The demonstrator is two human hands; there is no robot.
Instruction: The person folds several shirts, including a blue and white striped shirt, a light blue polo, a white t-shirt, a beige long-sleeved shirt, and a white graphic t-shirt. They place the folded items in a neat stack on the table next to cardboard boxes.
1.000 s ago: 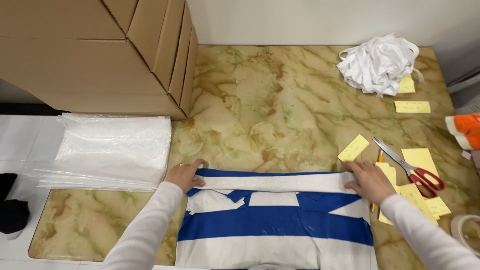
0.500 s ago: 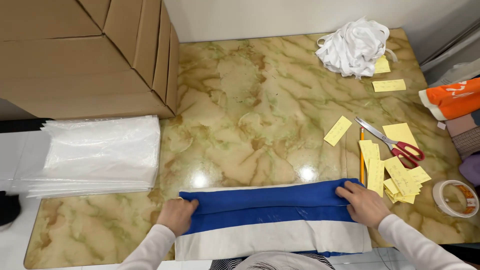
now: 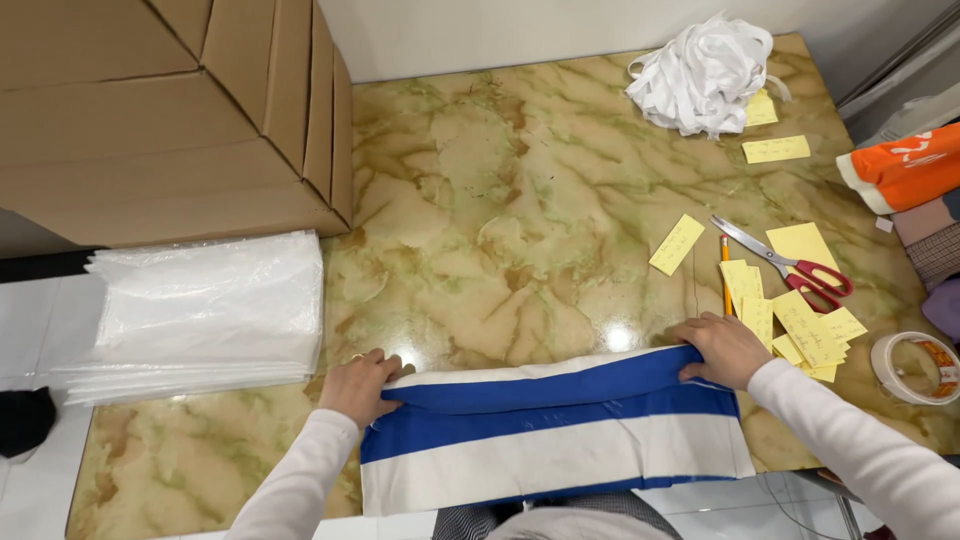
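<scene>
A folded cloth [image 3: 555,430], blue with white stripes, is laid at the near edge of the marbled surface [image 3: 500,200]; its two ends are held by both hands. The left hand [image 3: 358,385] is placed on the left end of the cloth, with the fingers curled over the folded edge and pressed together; a ring is seen on one finger. The right hand [image 3: 722,349] is placed on the right end; its fingers are bent and closed on the upper blue fold, so the cloth is pinched there. Both arms are covered by white sleeves.

A stack of clear plastic bags [image 3: 205,310] is seen to the left of the cloth, near the left hand but apart from it; behind the stack, large cardboard boxes [image 3: 170,110] are standing. To the right of the right hand, yellow notes [image 3: 800,315] are scattered, some just beside the fingers; a pencil [image 3: 726,275] and scissors [image 3: 790,265] with red handles are lying among them. A roll of tape [image 3: 912,366] is found at the right edge; a heap of white fabric [image 3: 700,75] is placed at the far right corner of the surface; an orange garment [image 3: 905,165] is seen beyond the right edge.
</scene>
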